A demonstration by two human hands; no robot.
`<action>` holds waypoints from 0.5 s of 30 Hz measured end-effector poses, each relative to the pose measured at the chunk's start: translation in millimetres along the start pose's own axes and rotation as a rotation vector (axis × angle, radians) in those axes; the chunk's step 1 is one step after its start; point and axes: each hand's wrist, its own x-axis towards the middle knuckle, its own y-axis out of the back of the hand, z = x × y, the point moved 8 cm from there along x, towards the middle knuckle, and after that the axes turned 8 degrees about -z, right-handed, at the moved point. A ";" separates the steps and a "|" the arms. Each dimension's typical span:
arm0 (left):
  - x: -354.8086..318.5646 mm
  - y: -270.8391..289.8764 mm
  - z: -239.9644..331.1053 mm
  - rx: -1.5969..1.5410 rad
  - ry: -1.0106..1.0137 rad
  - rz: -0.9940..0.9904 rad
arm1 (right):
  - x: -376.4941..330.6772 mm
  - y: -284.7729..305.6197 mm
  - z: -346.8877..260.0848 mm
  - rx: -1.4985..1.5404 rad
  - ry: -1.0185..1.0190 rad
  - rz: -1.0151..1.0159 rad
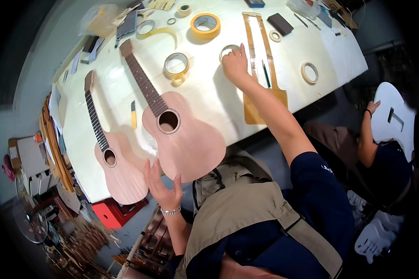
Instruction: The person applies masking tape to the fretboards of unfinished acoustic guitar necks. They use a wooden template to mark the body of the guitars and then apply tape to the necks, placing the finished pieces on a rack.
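While left hand rests flat against bare wooden ukulele, right hand pinches pale tape ring.

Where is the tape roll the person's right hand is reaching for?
In the head view, the tape roll lies on the white table under the right hand, right of centre, between the wooden template and another clear tape roll.

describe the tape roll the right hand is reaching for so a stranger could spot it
On the white workbench, look past the larger ukulele. The right hand touches a small pale tape roll beside the long wooden template. Unlike the bright yellow roll, it is whitish and half hidden by fingers.
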 end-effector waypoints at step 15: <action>33.6 -49.2 -0.2 -0.722 0.216 -0.032 | -157.5 92.0 -87.1 2.639 -0.001 0.000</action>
